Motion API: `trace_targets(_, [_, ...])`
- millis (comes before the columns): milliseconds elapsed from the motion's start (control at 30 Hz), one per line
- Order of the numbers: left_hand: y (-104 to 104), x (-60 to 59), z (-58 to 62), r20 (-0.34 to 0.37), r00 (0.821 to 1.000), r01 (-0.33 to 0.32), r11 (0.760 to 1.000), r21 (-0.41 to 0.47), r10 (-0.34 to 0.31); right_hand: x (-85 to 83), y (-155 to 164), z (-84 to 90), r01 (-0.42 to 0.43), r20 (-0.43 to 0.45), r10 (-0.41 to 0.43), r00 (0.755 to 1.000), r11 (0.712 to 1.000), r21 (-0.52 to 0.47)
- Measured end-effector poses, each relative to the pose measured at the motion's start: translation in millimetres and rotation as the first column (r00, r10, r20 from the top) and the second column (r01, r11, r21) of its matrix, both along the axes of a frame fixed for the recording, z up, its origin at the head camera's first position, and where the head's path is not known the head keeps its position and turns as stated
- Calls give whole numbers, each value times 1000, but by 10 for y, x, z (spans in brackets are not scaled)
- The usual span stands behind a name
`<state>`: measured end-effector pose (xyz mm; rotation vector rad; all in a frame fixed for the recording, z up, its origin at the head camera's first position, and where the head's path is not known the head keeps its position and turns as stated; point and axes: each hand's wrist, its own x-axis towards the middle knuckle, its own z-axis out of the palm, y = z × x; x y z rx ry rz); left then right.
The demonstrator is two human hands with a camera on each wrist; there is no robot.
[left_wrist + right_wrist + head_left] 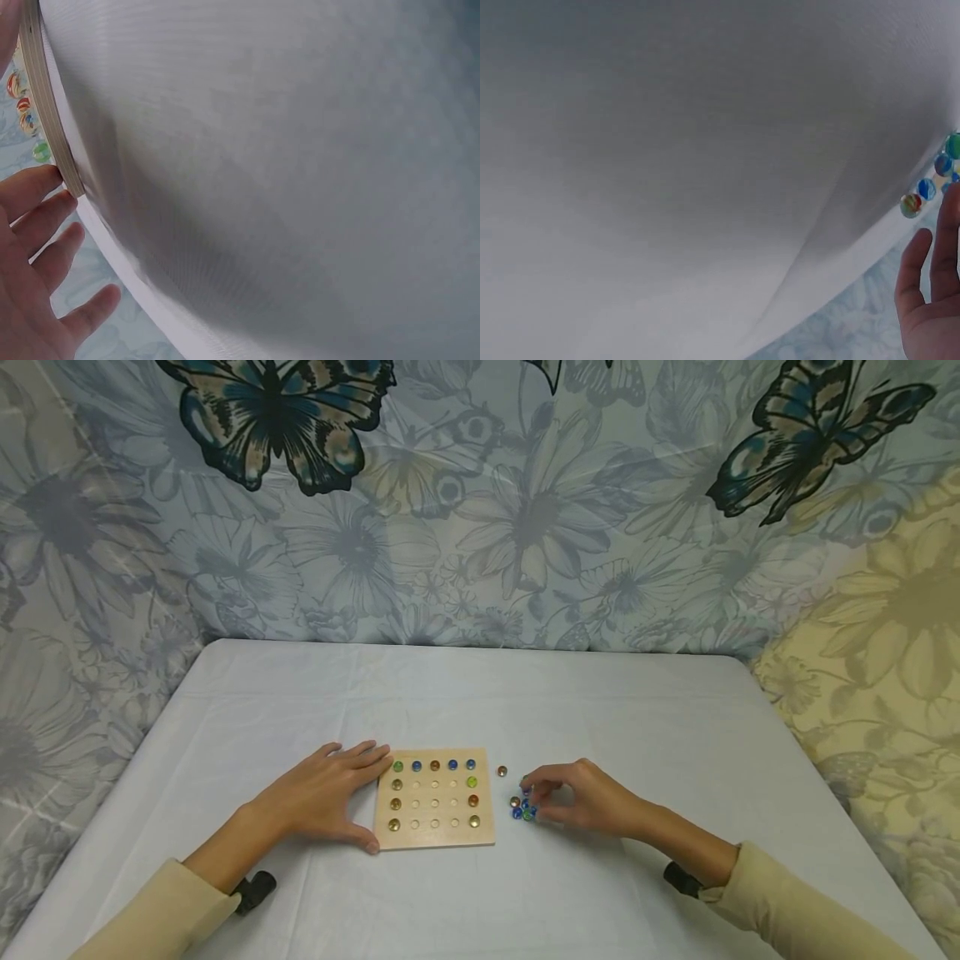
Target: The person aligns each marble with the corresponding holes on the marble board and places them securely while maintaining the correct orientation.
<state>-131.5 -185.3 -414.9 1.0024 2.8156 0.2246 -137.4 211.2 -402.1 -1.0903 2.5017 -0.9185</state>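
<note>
A square wooden board [444,836] with rows of round hollows lies on the table. Glass marbles fill its back row and left column, and several more sit down its right column. My left hand [322,793] rests at the board's left side, thumb at the near corner and fingertips at the far one. In the left wrist view, fingertips [46,174] touch the board's corner [73,180]. My right hand [588,797] reaches into a small cluster of marbles [517,813] right of the board, thumb and index finger apart around it. Its fingers partly hide the cluster.
A lone brownish marble [502,771] lies between the board and the cluster, farther back. White cloth covers the table [600,710]. Behind its far edge hangs a curtain [480,568] printed with flowers and butterflies.
</note>
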Motion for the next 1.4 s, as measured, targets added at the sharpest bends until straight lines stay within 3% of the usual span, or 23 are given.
trace_targets(433, [-4,3,-13,0,1000,3,1000,-3,-3,-23,-242,51,1,46,4,999,993,-122])
trace_targets(633, [-9,-8,-15,0,1000,3,1000,-6,-3,-47,-414,65,5,42,0,999,993,-117])
trace_targets(900, [-12,-3,-6,-4,1000,6,1000,-1,-6,-69,-631,63,-52,0,52,999,991,-124])
trace_targets(1100, [1,-4,11,-3,1000,6,1000,-9,-6,-63,-775,67,-84,17,86,996,989,-124])
trace_targets(1400, [0,7,35,8,1000,0,1000,0,0,-45,-925,72,-107,-3,107,994,994,-34])
